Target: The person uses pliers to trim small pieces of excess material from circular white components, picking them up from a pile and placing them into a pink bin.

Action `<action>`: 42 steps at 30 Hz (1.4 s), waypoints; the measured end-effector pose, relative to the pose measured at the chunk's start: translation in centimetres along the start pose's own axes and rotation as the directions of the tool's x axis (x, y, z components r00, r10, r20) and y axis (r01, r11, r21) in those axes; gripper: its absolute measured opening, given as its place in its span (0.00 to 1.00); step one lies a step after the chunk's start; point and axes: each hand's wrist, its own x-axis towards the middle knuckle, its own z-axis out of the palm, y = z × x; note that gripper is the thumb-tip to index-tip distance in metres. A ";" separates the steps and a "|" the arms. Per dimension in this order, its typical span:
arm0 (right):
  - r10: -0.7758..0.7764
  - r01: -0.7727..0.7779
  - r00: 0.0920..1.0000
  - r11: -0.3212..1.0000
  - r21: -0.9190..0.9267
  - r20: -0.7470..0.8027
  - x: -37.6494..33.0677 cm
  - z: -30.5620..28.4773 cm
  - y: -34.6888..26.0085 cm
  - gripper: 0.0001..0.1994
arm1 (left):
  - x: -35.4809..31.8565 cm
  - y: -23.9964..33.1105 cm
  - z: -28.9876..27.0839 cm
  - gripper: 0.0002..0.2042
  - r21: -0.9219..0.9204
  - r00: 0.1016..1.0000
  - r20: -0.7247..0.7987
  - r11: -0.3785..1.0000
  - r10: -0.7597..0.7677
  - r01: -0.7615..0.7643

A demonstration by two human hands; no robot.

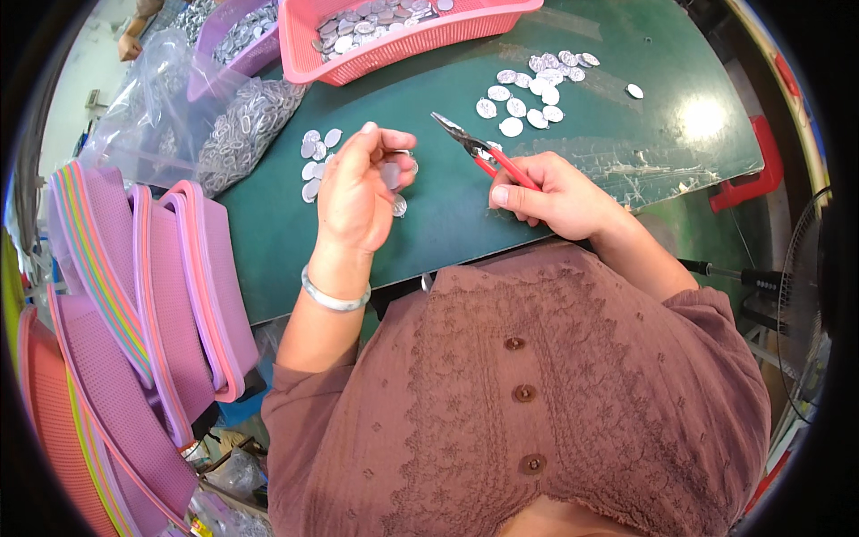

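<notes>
Right hand (pixel 557 192) wrapped around red-handled pliers (pixel 514 170), left hand (pixel 356 197) curled around silver disc (pixel 390 174)

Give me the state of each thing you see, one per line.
Left hand: curled, holding a metal disc
Right hand: closed on the pliers
Pliers: held, tips pointing away from the right hand
Pink basket: upright, partly filled
Clear bag: crumpled
Metal links: heaped together
Purple baskets: stacked
Loose discs: lying in separate groups

Discs (pixel 516 107) left and right on the table (pixel 438 219)
basket (pixel 429 46) with more behind, bag (pixel 152 98) of links (pixel 255 121) left of that, baskets (pixel 210 268) piled far left
</notes>
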 end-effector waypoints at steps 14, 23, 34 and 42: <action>0.025 -0.025 1.000 1.000 0.001 -0.015 0.1 -0.1 -0.3 0.15 | -5.5 1.5 -3.3 0.05 0.667 0.976 -0.057 0.735 0.210 -0.120; -0.031 0.021 0.999 0.947 0.321 0.029 0.7 -1.0 0.6 0.13 | -7.9 1.8 -4.7 0.07 0.722 0.963 -0.097 0.684 0.251 -0.106; -0.112 0.099 0.993 0.961 0.257 0.035 -0.4 -1.2 1.2 0.12 | -14.5 -1.1 -6.7 0.09 0.967 0.999 0.038 0.253 -0.024 -0.030; -0.147 0.142 0.989 0.941 0.308 -0.009 -0.6 -1.0 1.5 0.11 | -8.2 -12.9 -10.6 0.14 0.940 0.990 -0.118 -0.328 -0.071 0.089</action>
